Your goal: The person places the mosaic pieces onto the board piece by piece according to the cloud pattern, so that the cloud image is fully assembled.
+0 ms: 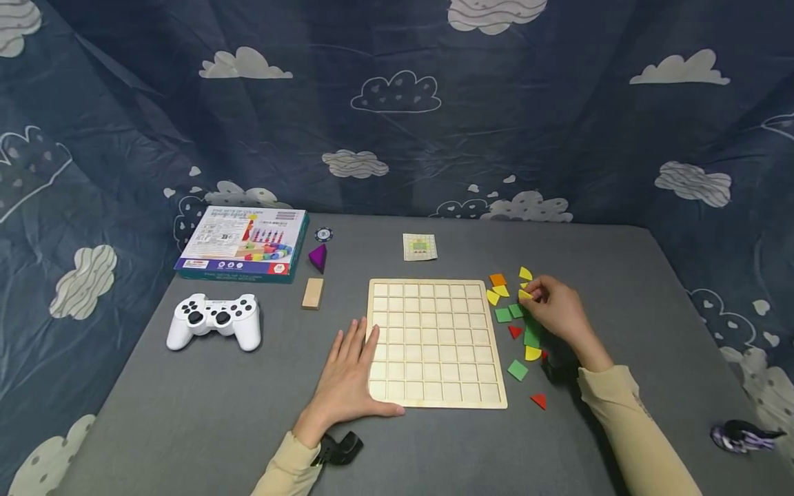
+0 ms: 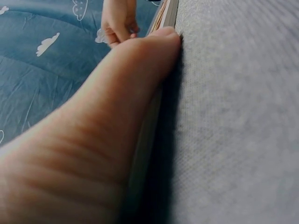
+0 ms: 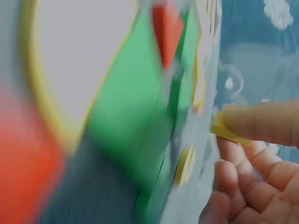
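A pale wooden grid board point(image 1: 437, 344) lies on the grey table. Against its lower left corner rests my left hand point(image 1: 350, 379), fingers spread straight along the left edge and thumb at the near edge. Right of the board, my right hand point(image 1: 558, 306) pinches a small yellow piece point(image 3: 229, 133) between thumb and finger. Around it lie loose flat pieces: an orange square point(image 1: 497, 280), several green pieces point(image 1: 517, 370), yellow rounded pieces point(image 1: 533, 353) and red triangles point(image 1: 539, 401). The right hand and wrist partly hide some of these.
Behind the board lies a small pattern card point(image 1: 420, 247). To the left are a game box point(image 1: 245, 241), a white game controller point(image 1: 214, 322), a wooden block point(image 1: 313, 293), a purple piece point(image 1: 318, 258) and a poker chip point(image 1: 324, 234). A dark purple object point(image 1: 738, 437) sits far right.
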The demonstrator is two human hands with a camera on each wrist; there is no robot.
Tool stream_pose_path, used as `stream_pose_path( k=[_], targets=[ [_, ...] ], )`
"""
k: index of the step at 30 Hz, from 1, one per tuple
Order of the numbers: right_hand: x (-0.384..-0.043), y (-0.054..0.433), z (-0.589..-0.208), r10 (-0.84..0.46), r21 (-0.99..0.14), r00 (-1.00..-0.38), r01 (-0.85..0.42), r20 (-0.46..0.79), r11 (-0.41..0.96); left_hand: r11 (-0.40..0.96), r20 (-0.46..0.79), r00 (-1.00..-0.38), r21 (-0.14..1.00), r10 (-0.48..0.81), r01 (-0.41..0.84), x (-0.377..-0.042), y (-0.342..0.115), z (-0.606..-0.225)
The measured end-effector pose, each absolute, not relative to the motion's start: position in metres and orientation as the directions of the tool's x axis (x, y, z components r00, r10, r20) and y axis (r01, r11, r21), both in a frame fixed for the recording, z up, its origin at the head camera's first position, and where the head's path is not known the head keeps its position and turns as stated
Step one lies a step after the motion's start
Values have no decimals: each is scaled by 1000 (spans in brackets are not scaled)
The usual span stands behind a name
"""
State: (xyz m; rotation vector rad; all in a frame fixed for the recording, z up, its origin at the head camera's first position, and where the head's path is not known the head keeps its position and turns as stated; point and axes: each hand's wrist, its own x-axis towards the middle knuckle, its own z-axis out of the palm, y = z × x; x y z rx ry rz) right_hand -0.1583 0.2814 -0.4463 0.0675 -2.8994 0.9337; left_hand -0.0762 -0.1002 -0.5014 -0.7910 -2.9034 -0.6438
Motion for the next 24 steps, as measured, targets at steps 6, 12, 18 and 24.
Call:
stream_pose_path(
  k=[6, 12, 18, 24],
  targets=[
    [-157, 233, -448, -125, -666, -973, -224, 194, 712, 793, 150, -873, 368, 465, 486, -77, -101, -501],
    [-159, 184, -446, -201, -756, -967, -248, 156, 606, 801, 136, -874, 352, 467, 483, -77, -100, -501],
    [-168, 150, -449, -231, -773, -970, -203, 75, 601, 812, 114, -880, 345, 462, 471, -78, -100, -500],
    [-179, 134, -453, -232, -784, -971, -183, 51, 593, 818, 103, -881, 333, 462, 469, -78, -100, -501]
  ],
)
